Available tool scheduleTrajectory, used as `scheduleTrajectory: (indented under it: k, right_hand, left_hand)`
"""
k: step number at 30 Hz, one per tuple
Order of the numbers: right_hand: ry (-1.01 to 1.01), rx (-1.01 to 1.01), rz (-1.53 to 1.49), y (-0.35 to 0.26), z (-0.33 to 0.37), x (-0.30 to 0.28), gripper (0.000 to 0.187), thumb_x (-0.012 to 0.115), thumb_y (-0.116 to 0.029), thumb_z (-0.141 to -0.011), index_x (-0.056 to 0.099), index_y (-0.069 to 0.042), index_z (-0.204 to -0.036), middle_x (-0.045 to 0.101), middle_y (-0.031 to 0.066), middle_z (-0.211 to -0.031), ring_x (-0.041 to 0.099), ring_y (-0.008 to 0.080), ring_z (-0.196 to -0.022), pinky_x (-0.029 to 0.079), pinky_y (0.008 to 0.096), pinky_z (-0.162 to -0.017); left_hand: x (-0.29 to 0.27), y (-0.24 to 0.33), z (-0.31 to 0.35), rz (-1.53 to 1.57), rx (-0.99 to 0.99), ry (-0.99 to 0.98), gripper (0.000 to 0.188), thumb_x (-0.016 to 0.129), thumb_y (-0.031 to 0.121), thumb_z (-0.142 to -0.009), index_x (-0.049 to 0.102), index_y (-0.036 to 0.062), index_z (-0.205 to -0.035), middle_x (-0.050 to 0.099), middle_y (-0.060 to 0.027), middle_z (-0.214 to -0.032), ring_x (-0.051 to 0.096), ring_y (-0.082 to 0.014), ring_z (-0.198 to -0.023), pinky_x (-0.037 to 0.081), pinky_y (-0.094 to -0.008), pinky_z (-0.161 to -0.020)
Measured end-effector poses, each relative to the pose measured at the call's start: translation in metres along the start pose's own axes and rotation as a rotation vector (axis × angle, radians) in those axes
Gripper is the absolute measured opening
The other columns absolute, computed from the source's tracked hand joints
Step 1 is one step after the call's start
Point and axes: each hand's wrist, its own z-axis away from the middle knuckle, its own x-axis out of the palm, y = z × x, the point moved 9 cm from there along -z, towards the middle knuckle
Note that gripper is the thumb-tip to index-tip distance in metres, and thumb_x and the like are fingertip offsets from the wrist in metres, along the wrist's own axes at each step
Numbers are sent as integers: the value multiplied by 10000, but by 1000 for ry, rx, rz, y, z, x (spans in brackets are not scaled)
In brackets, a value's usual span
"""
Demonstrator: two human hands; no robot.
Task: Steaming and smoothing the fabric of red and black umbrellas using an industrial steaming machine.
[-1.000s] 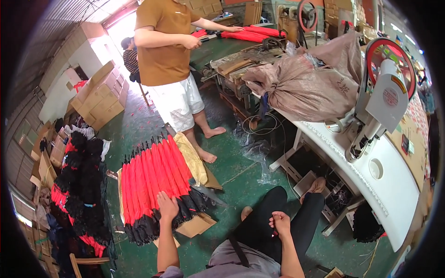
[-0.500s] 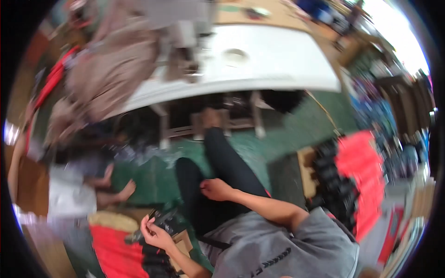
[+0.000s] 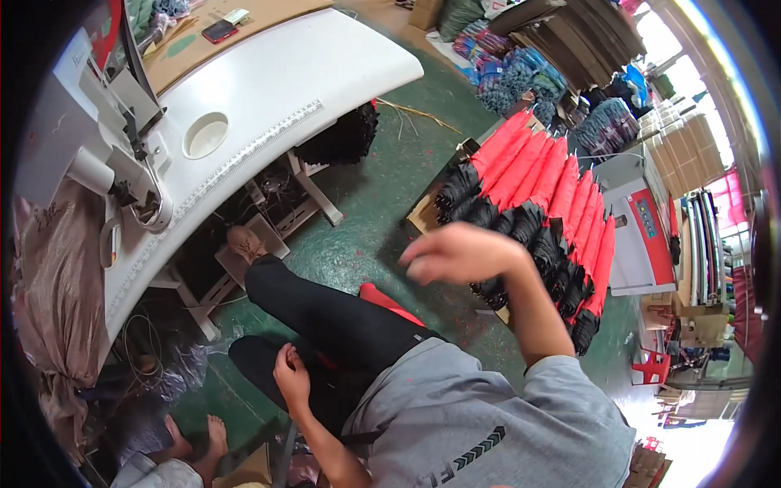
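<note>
Right hand (image 3: 465, 254) hovers near one umbrella pile (image 3: 561, 199).

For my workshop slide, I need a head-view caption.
Right hand near red-and-black umbrellas, left hand by black-trousered legs.

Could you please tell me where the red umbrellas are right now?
In the head view, the red umbrellas lie right of centre, just beyond the right hand and left of the red and white cabinet.
</note>
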Motion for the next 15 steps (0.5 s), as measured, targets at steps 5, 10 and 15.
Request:
scheduleTrajectory:
  k: [5,10,15]
  right_hand:
    - [934,452,-415,163,80,-159,475,618,-360,-1027,610,63,-1242,725,170,-996,732,198,-823,607,331,-686]
    - [953,882,-789,280,72,-160,808,671,-556,-950,466,92,-1385,633,287,-1202,710,342,-974,628,427,-754]
    - [534,809,-22,364,26,-189,948,774,-579,-830,333,-115,-1529,641,311,-1174,683,423,-1056,616,492,-805]
  left_hand:
    - [26,15,-18,-53,34,-62,283,562,136,-1015,670,-63,-1185,725,-244,-1099,717,-379,-1002,552,-419,-904]
    - [16,-1,-27,-114,87,-28,289,577,145,-992,675,-59,-1171,711,-272,-1101,683,-452,-1030,537,-474,-912]
    - [-2,-3,-18,-144,17,0,288,603,167,-969,695,-44,-1143,708,-287,-1082,675,-458,-1051,535,-487,-906]
